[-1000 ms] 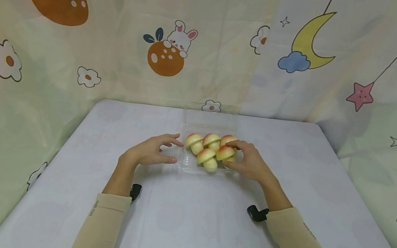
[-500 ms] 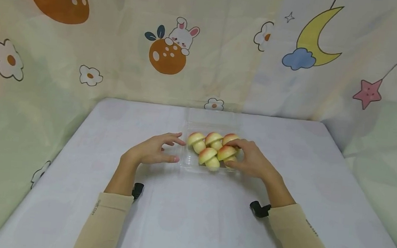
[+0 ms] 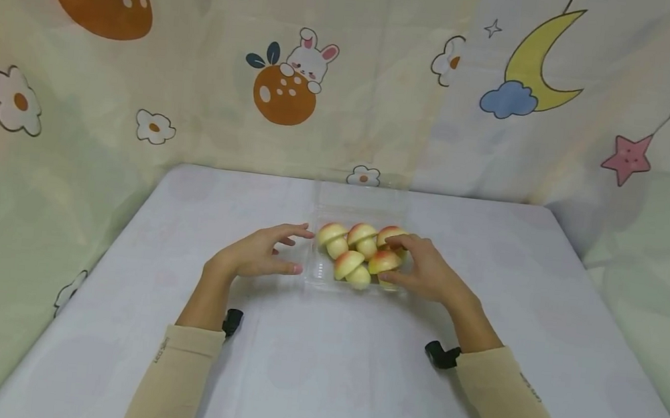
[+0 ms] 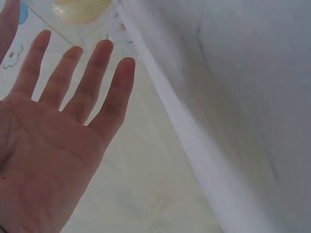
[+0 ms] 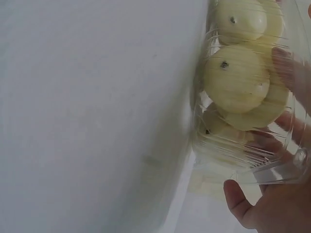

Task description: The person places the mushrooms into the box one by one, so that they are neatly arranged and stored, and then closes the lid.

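Note:
A clear plastic box (image 3: 318,276) with its lid raised at the back stands on the table. Inside lie several toy mushrooms with yellow-red caps, including one at front middle (image 3: 349,265) and one at front right (image 3: 384,262). My left hand (image 3: 258,250) hovers by the box's left end, fingers spread, palm bare in the left wrist view. Over the right end is my right hand (image 3: 428,272), its index finger by the back-right mushroom (image 3: 392,233). In the right wrist view its fingers show through the plastic, thumb apart from them; contact is unclear.
A white cloth covers the table (image 3: 307,368). Behind and beside it hangs a printed curtain (image 3: 204,55) with cartoon rabbits, flowers and a moon. Black cameras (image 3: 441,355) sit at both wrists.
The front-right mushroom has settled slightly toward me, and the front-middle one has shifted a little and tilted. Both hands keep nearly the same place; the head view has turned slightly.

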A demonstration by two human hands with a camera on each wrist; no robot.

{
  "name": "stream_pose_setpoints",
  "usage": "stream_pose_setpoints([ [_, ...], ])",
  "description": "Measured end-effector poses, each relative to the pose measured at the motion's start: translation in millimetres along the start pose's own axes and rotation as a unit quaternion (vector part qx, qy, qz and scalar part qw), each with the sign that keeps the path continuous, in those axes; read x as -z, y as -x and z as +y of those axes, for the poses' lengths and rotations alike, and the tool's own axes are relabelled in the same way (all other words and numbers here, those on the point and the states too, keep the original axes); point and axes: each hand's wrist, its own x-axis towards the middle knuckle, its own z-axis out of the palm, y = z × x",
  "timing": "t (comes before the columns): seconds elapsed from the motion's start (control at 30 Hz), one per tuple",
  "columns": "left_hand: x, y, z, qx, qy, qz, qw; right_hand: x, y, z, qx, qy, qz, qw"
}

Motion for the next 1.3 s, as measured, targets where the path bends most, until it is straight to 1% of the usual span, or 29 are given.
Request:
stream_pose_setpoints([
  [0.1,-0.1,0.0,0.8,-0.001,0.005,0.003,1.0,1.5,1.9,2.1,0.004,-0.013,-0.003,1.0],
  [0.2,2.7,1.1,1.2,0.008,-0.001,0.006,0.9999,3.8,3.3,3.0,0.004,-0.019,-0.006,1.0],
  [0.33,9.9,5.1,2.3,0.019,-0.006,0.025,0.9995,10.6,4.6,2.6,0.013,-0.016,-0.003,1.0],
  [0.47,16.3,7.9,3.0,0.01,0.001,0.032,0.9994,17.6,6.2,3.6,0.025,-0.026,0.009,0.999],
  [0.6,22.2,11.6,1.0,0.014,0.005,0.034,0.9993,20.1,-1.1,4.4,0.055,-0.034,0.011,0.998],
  [0.7,27.4,11.3,0.0,0.02,0.012,0.042,0.9989,22.7,-8.2,3.5,0.068,-0.03,0.013,0.997],
  [0.83,35.0,2.9,1.2,0.026,0.025,0.043,0.9984,28.5,-13.3,4.2,0.055,-0.025,0.023,0.998],
  [0.97,42.3,-7.8,3.9,0.061,0.028,0.048,0.9966,30.3,-21.9,9.9,0.053,-0.04,0.034,0.997],
  [1.07,44.3,-17.4,5.1,0.086,0.036,0.051,0.9943,29.7,-28.1,15.0,0.048,-0.056,0.042,0.996],
  [1.3,43.2,-38.9,1.1,0.092,0.053,0.044,0.9934,32.9,-41.0,24.6,0.037,-0.064,0.062,0.995],
])
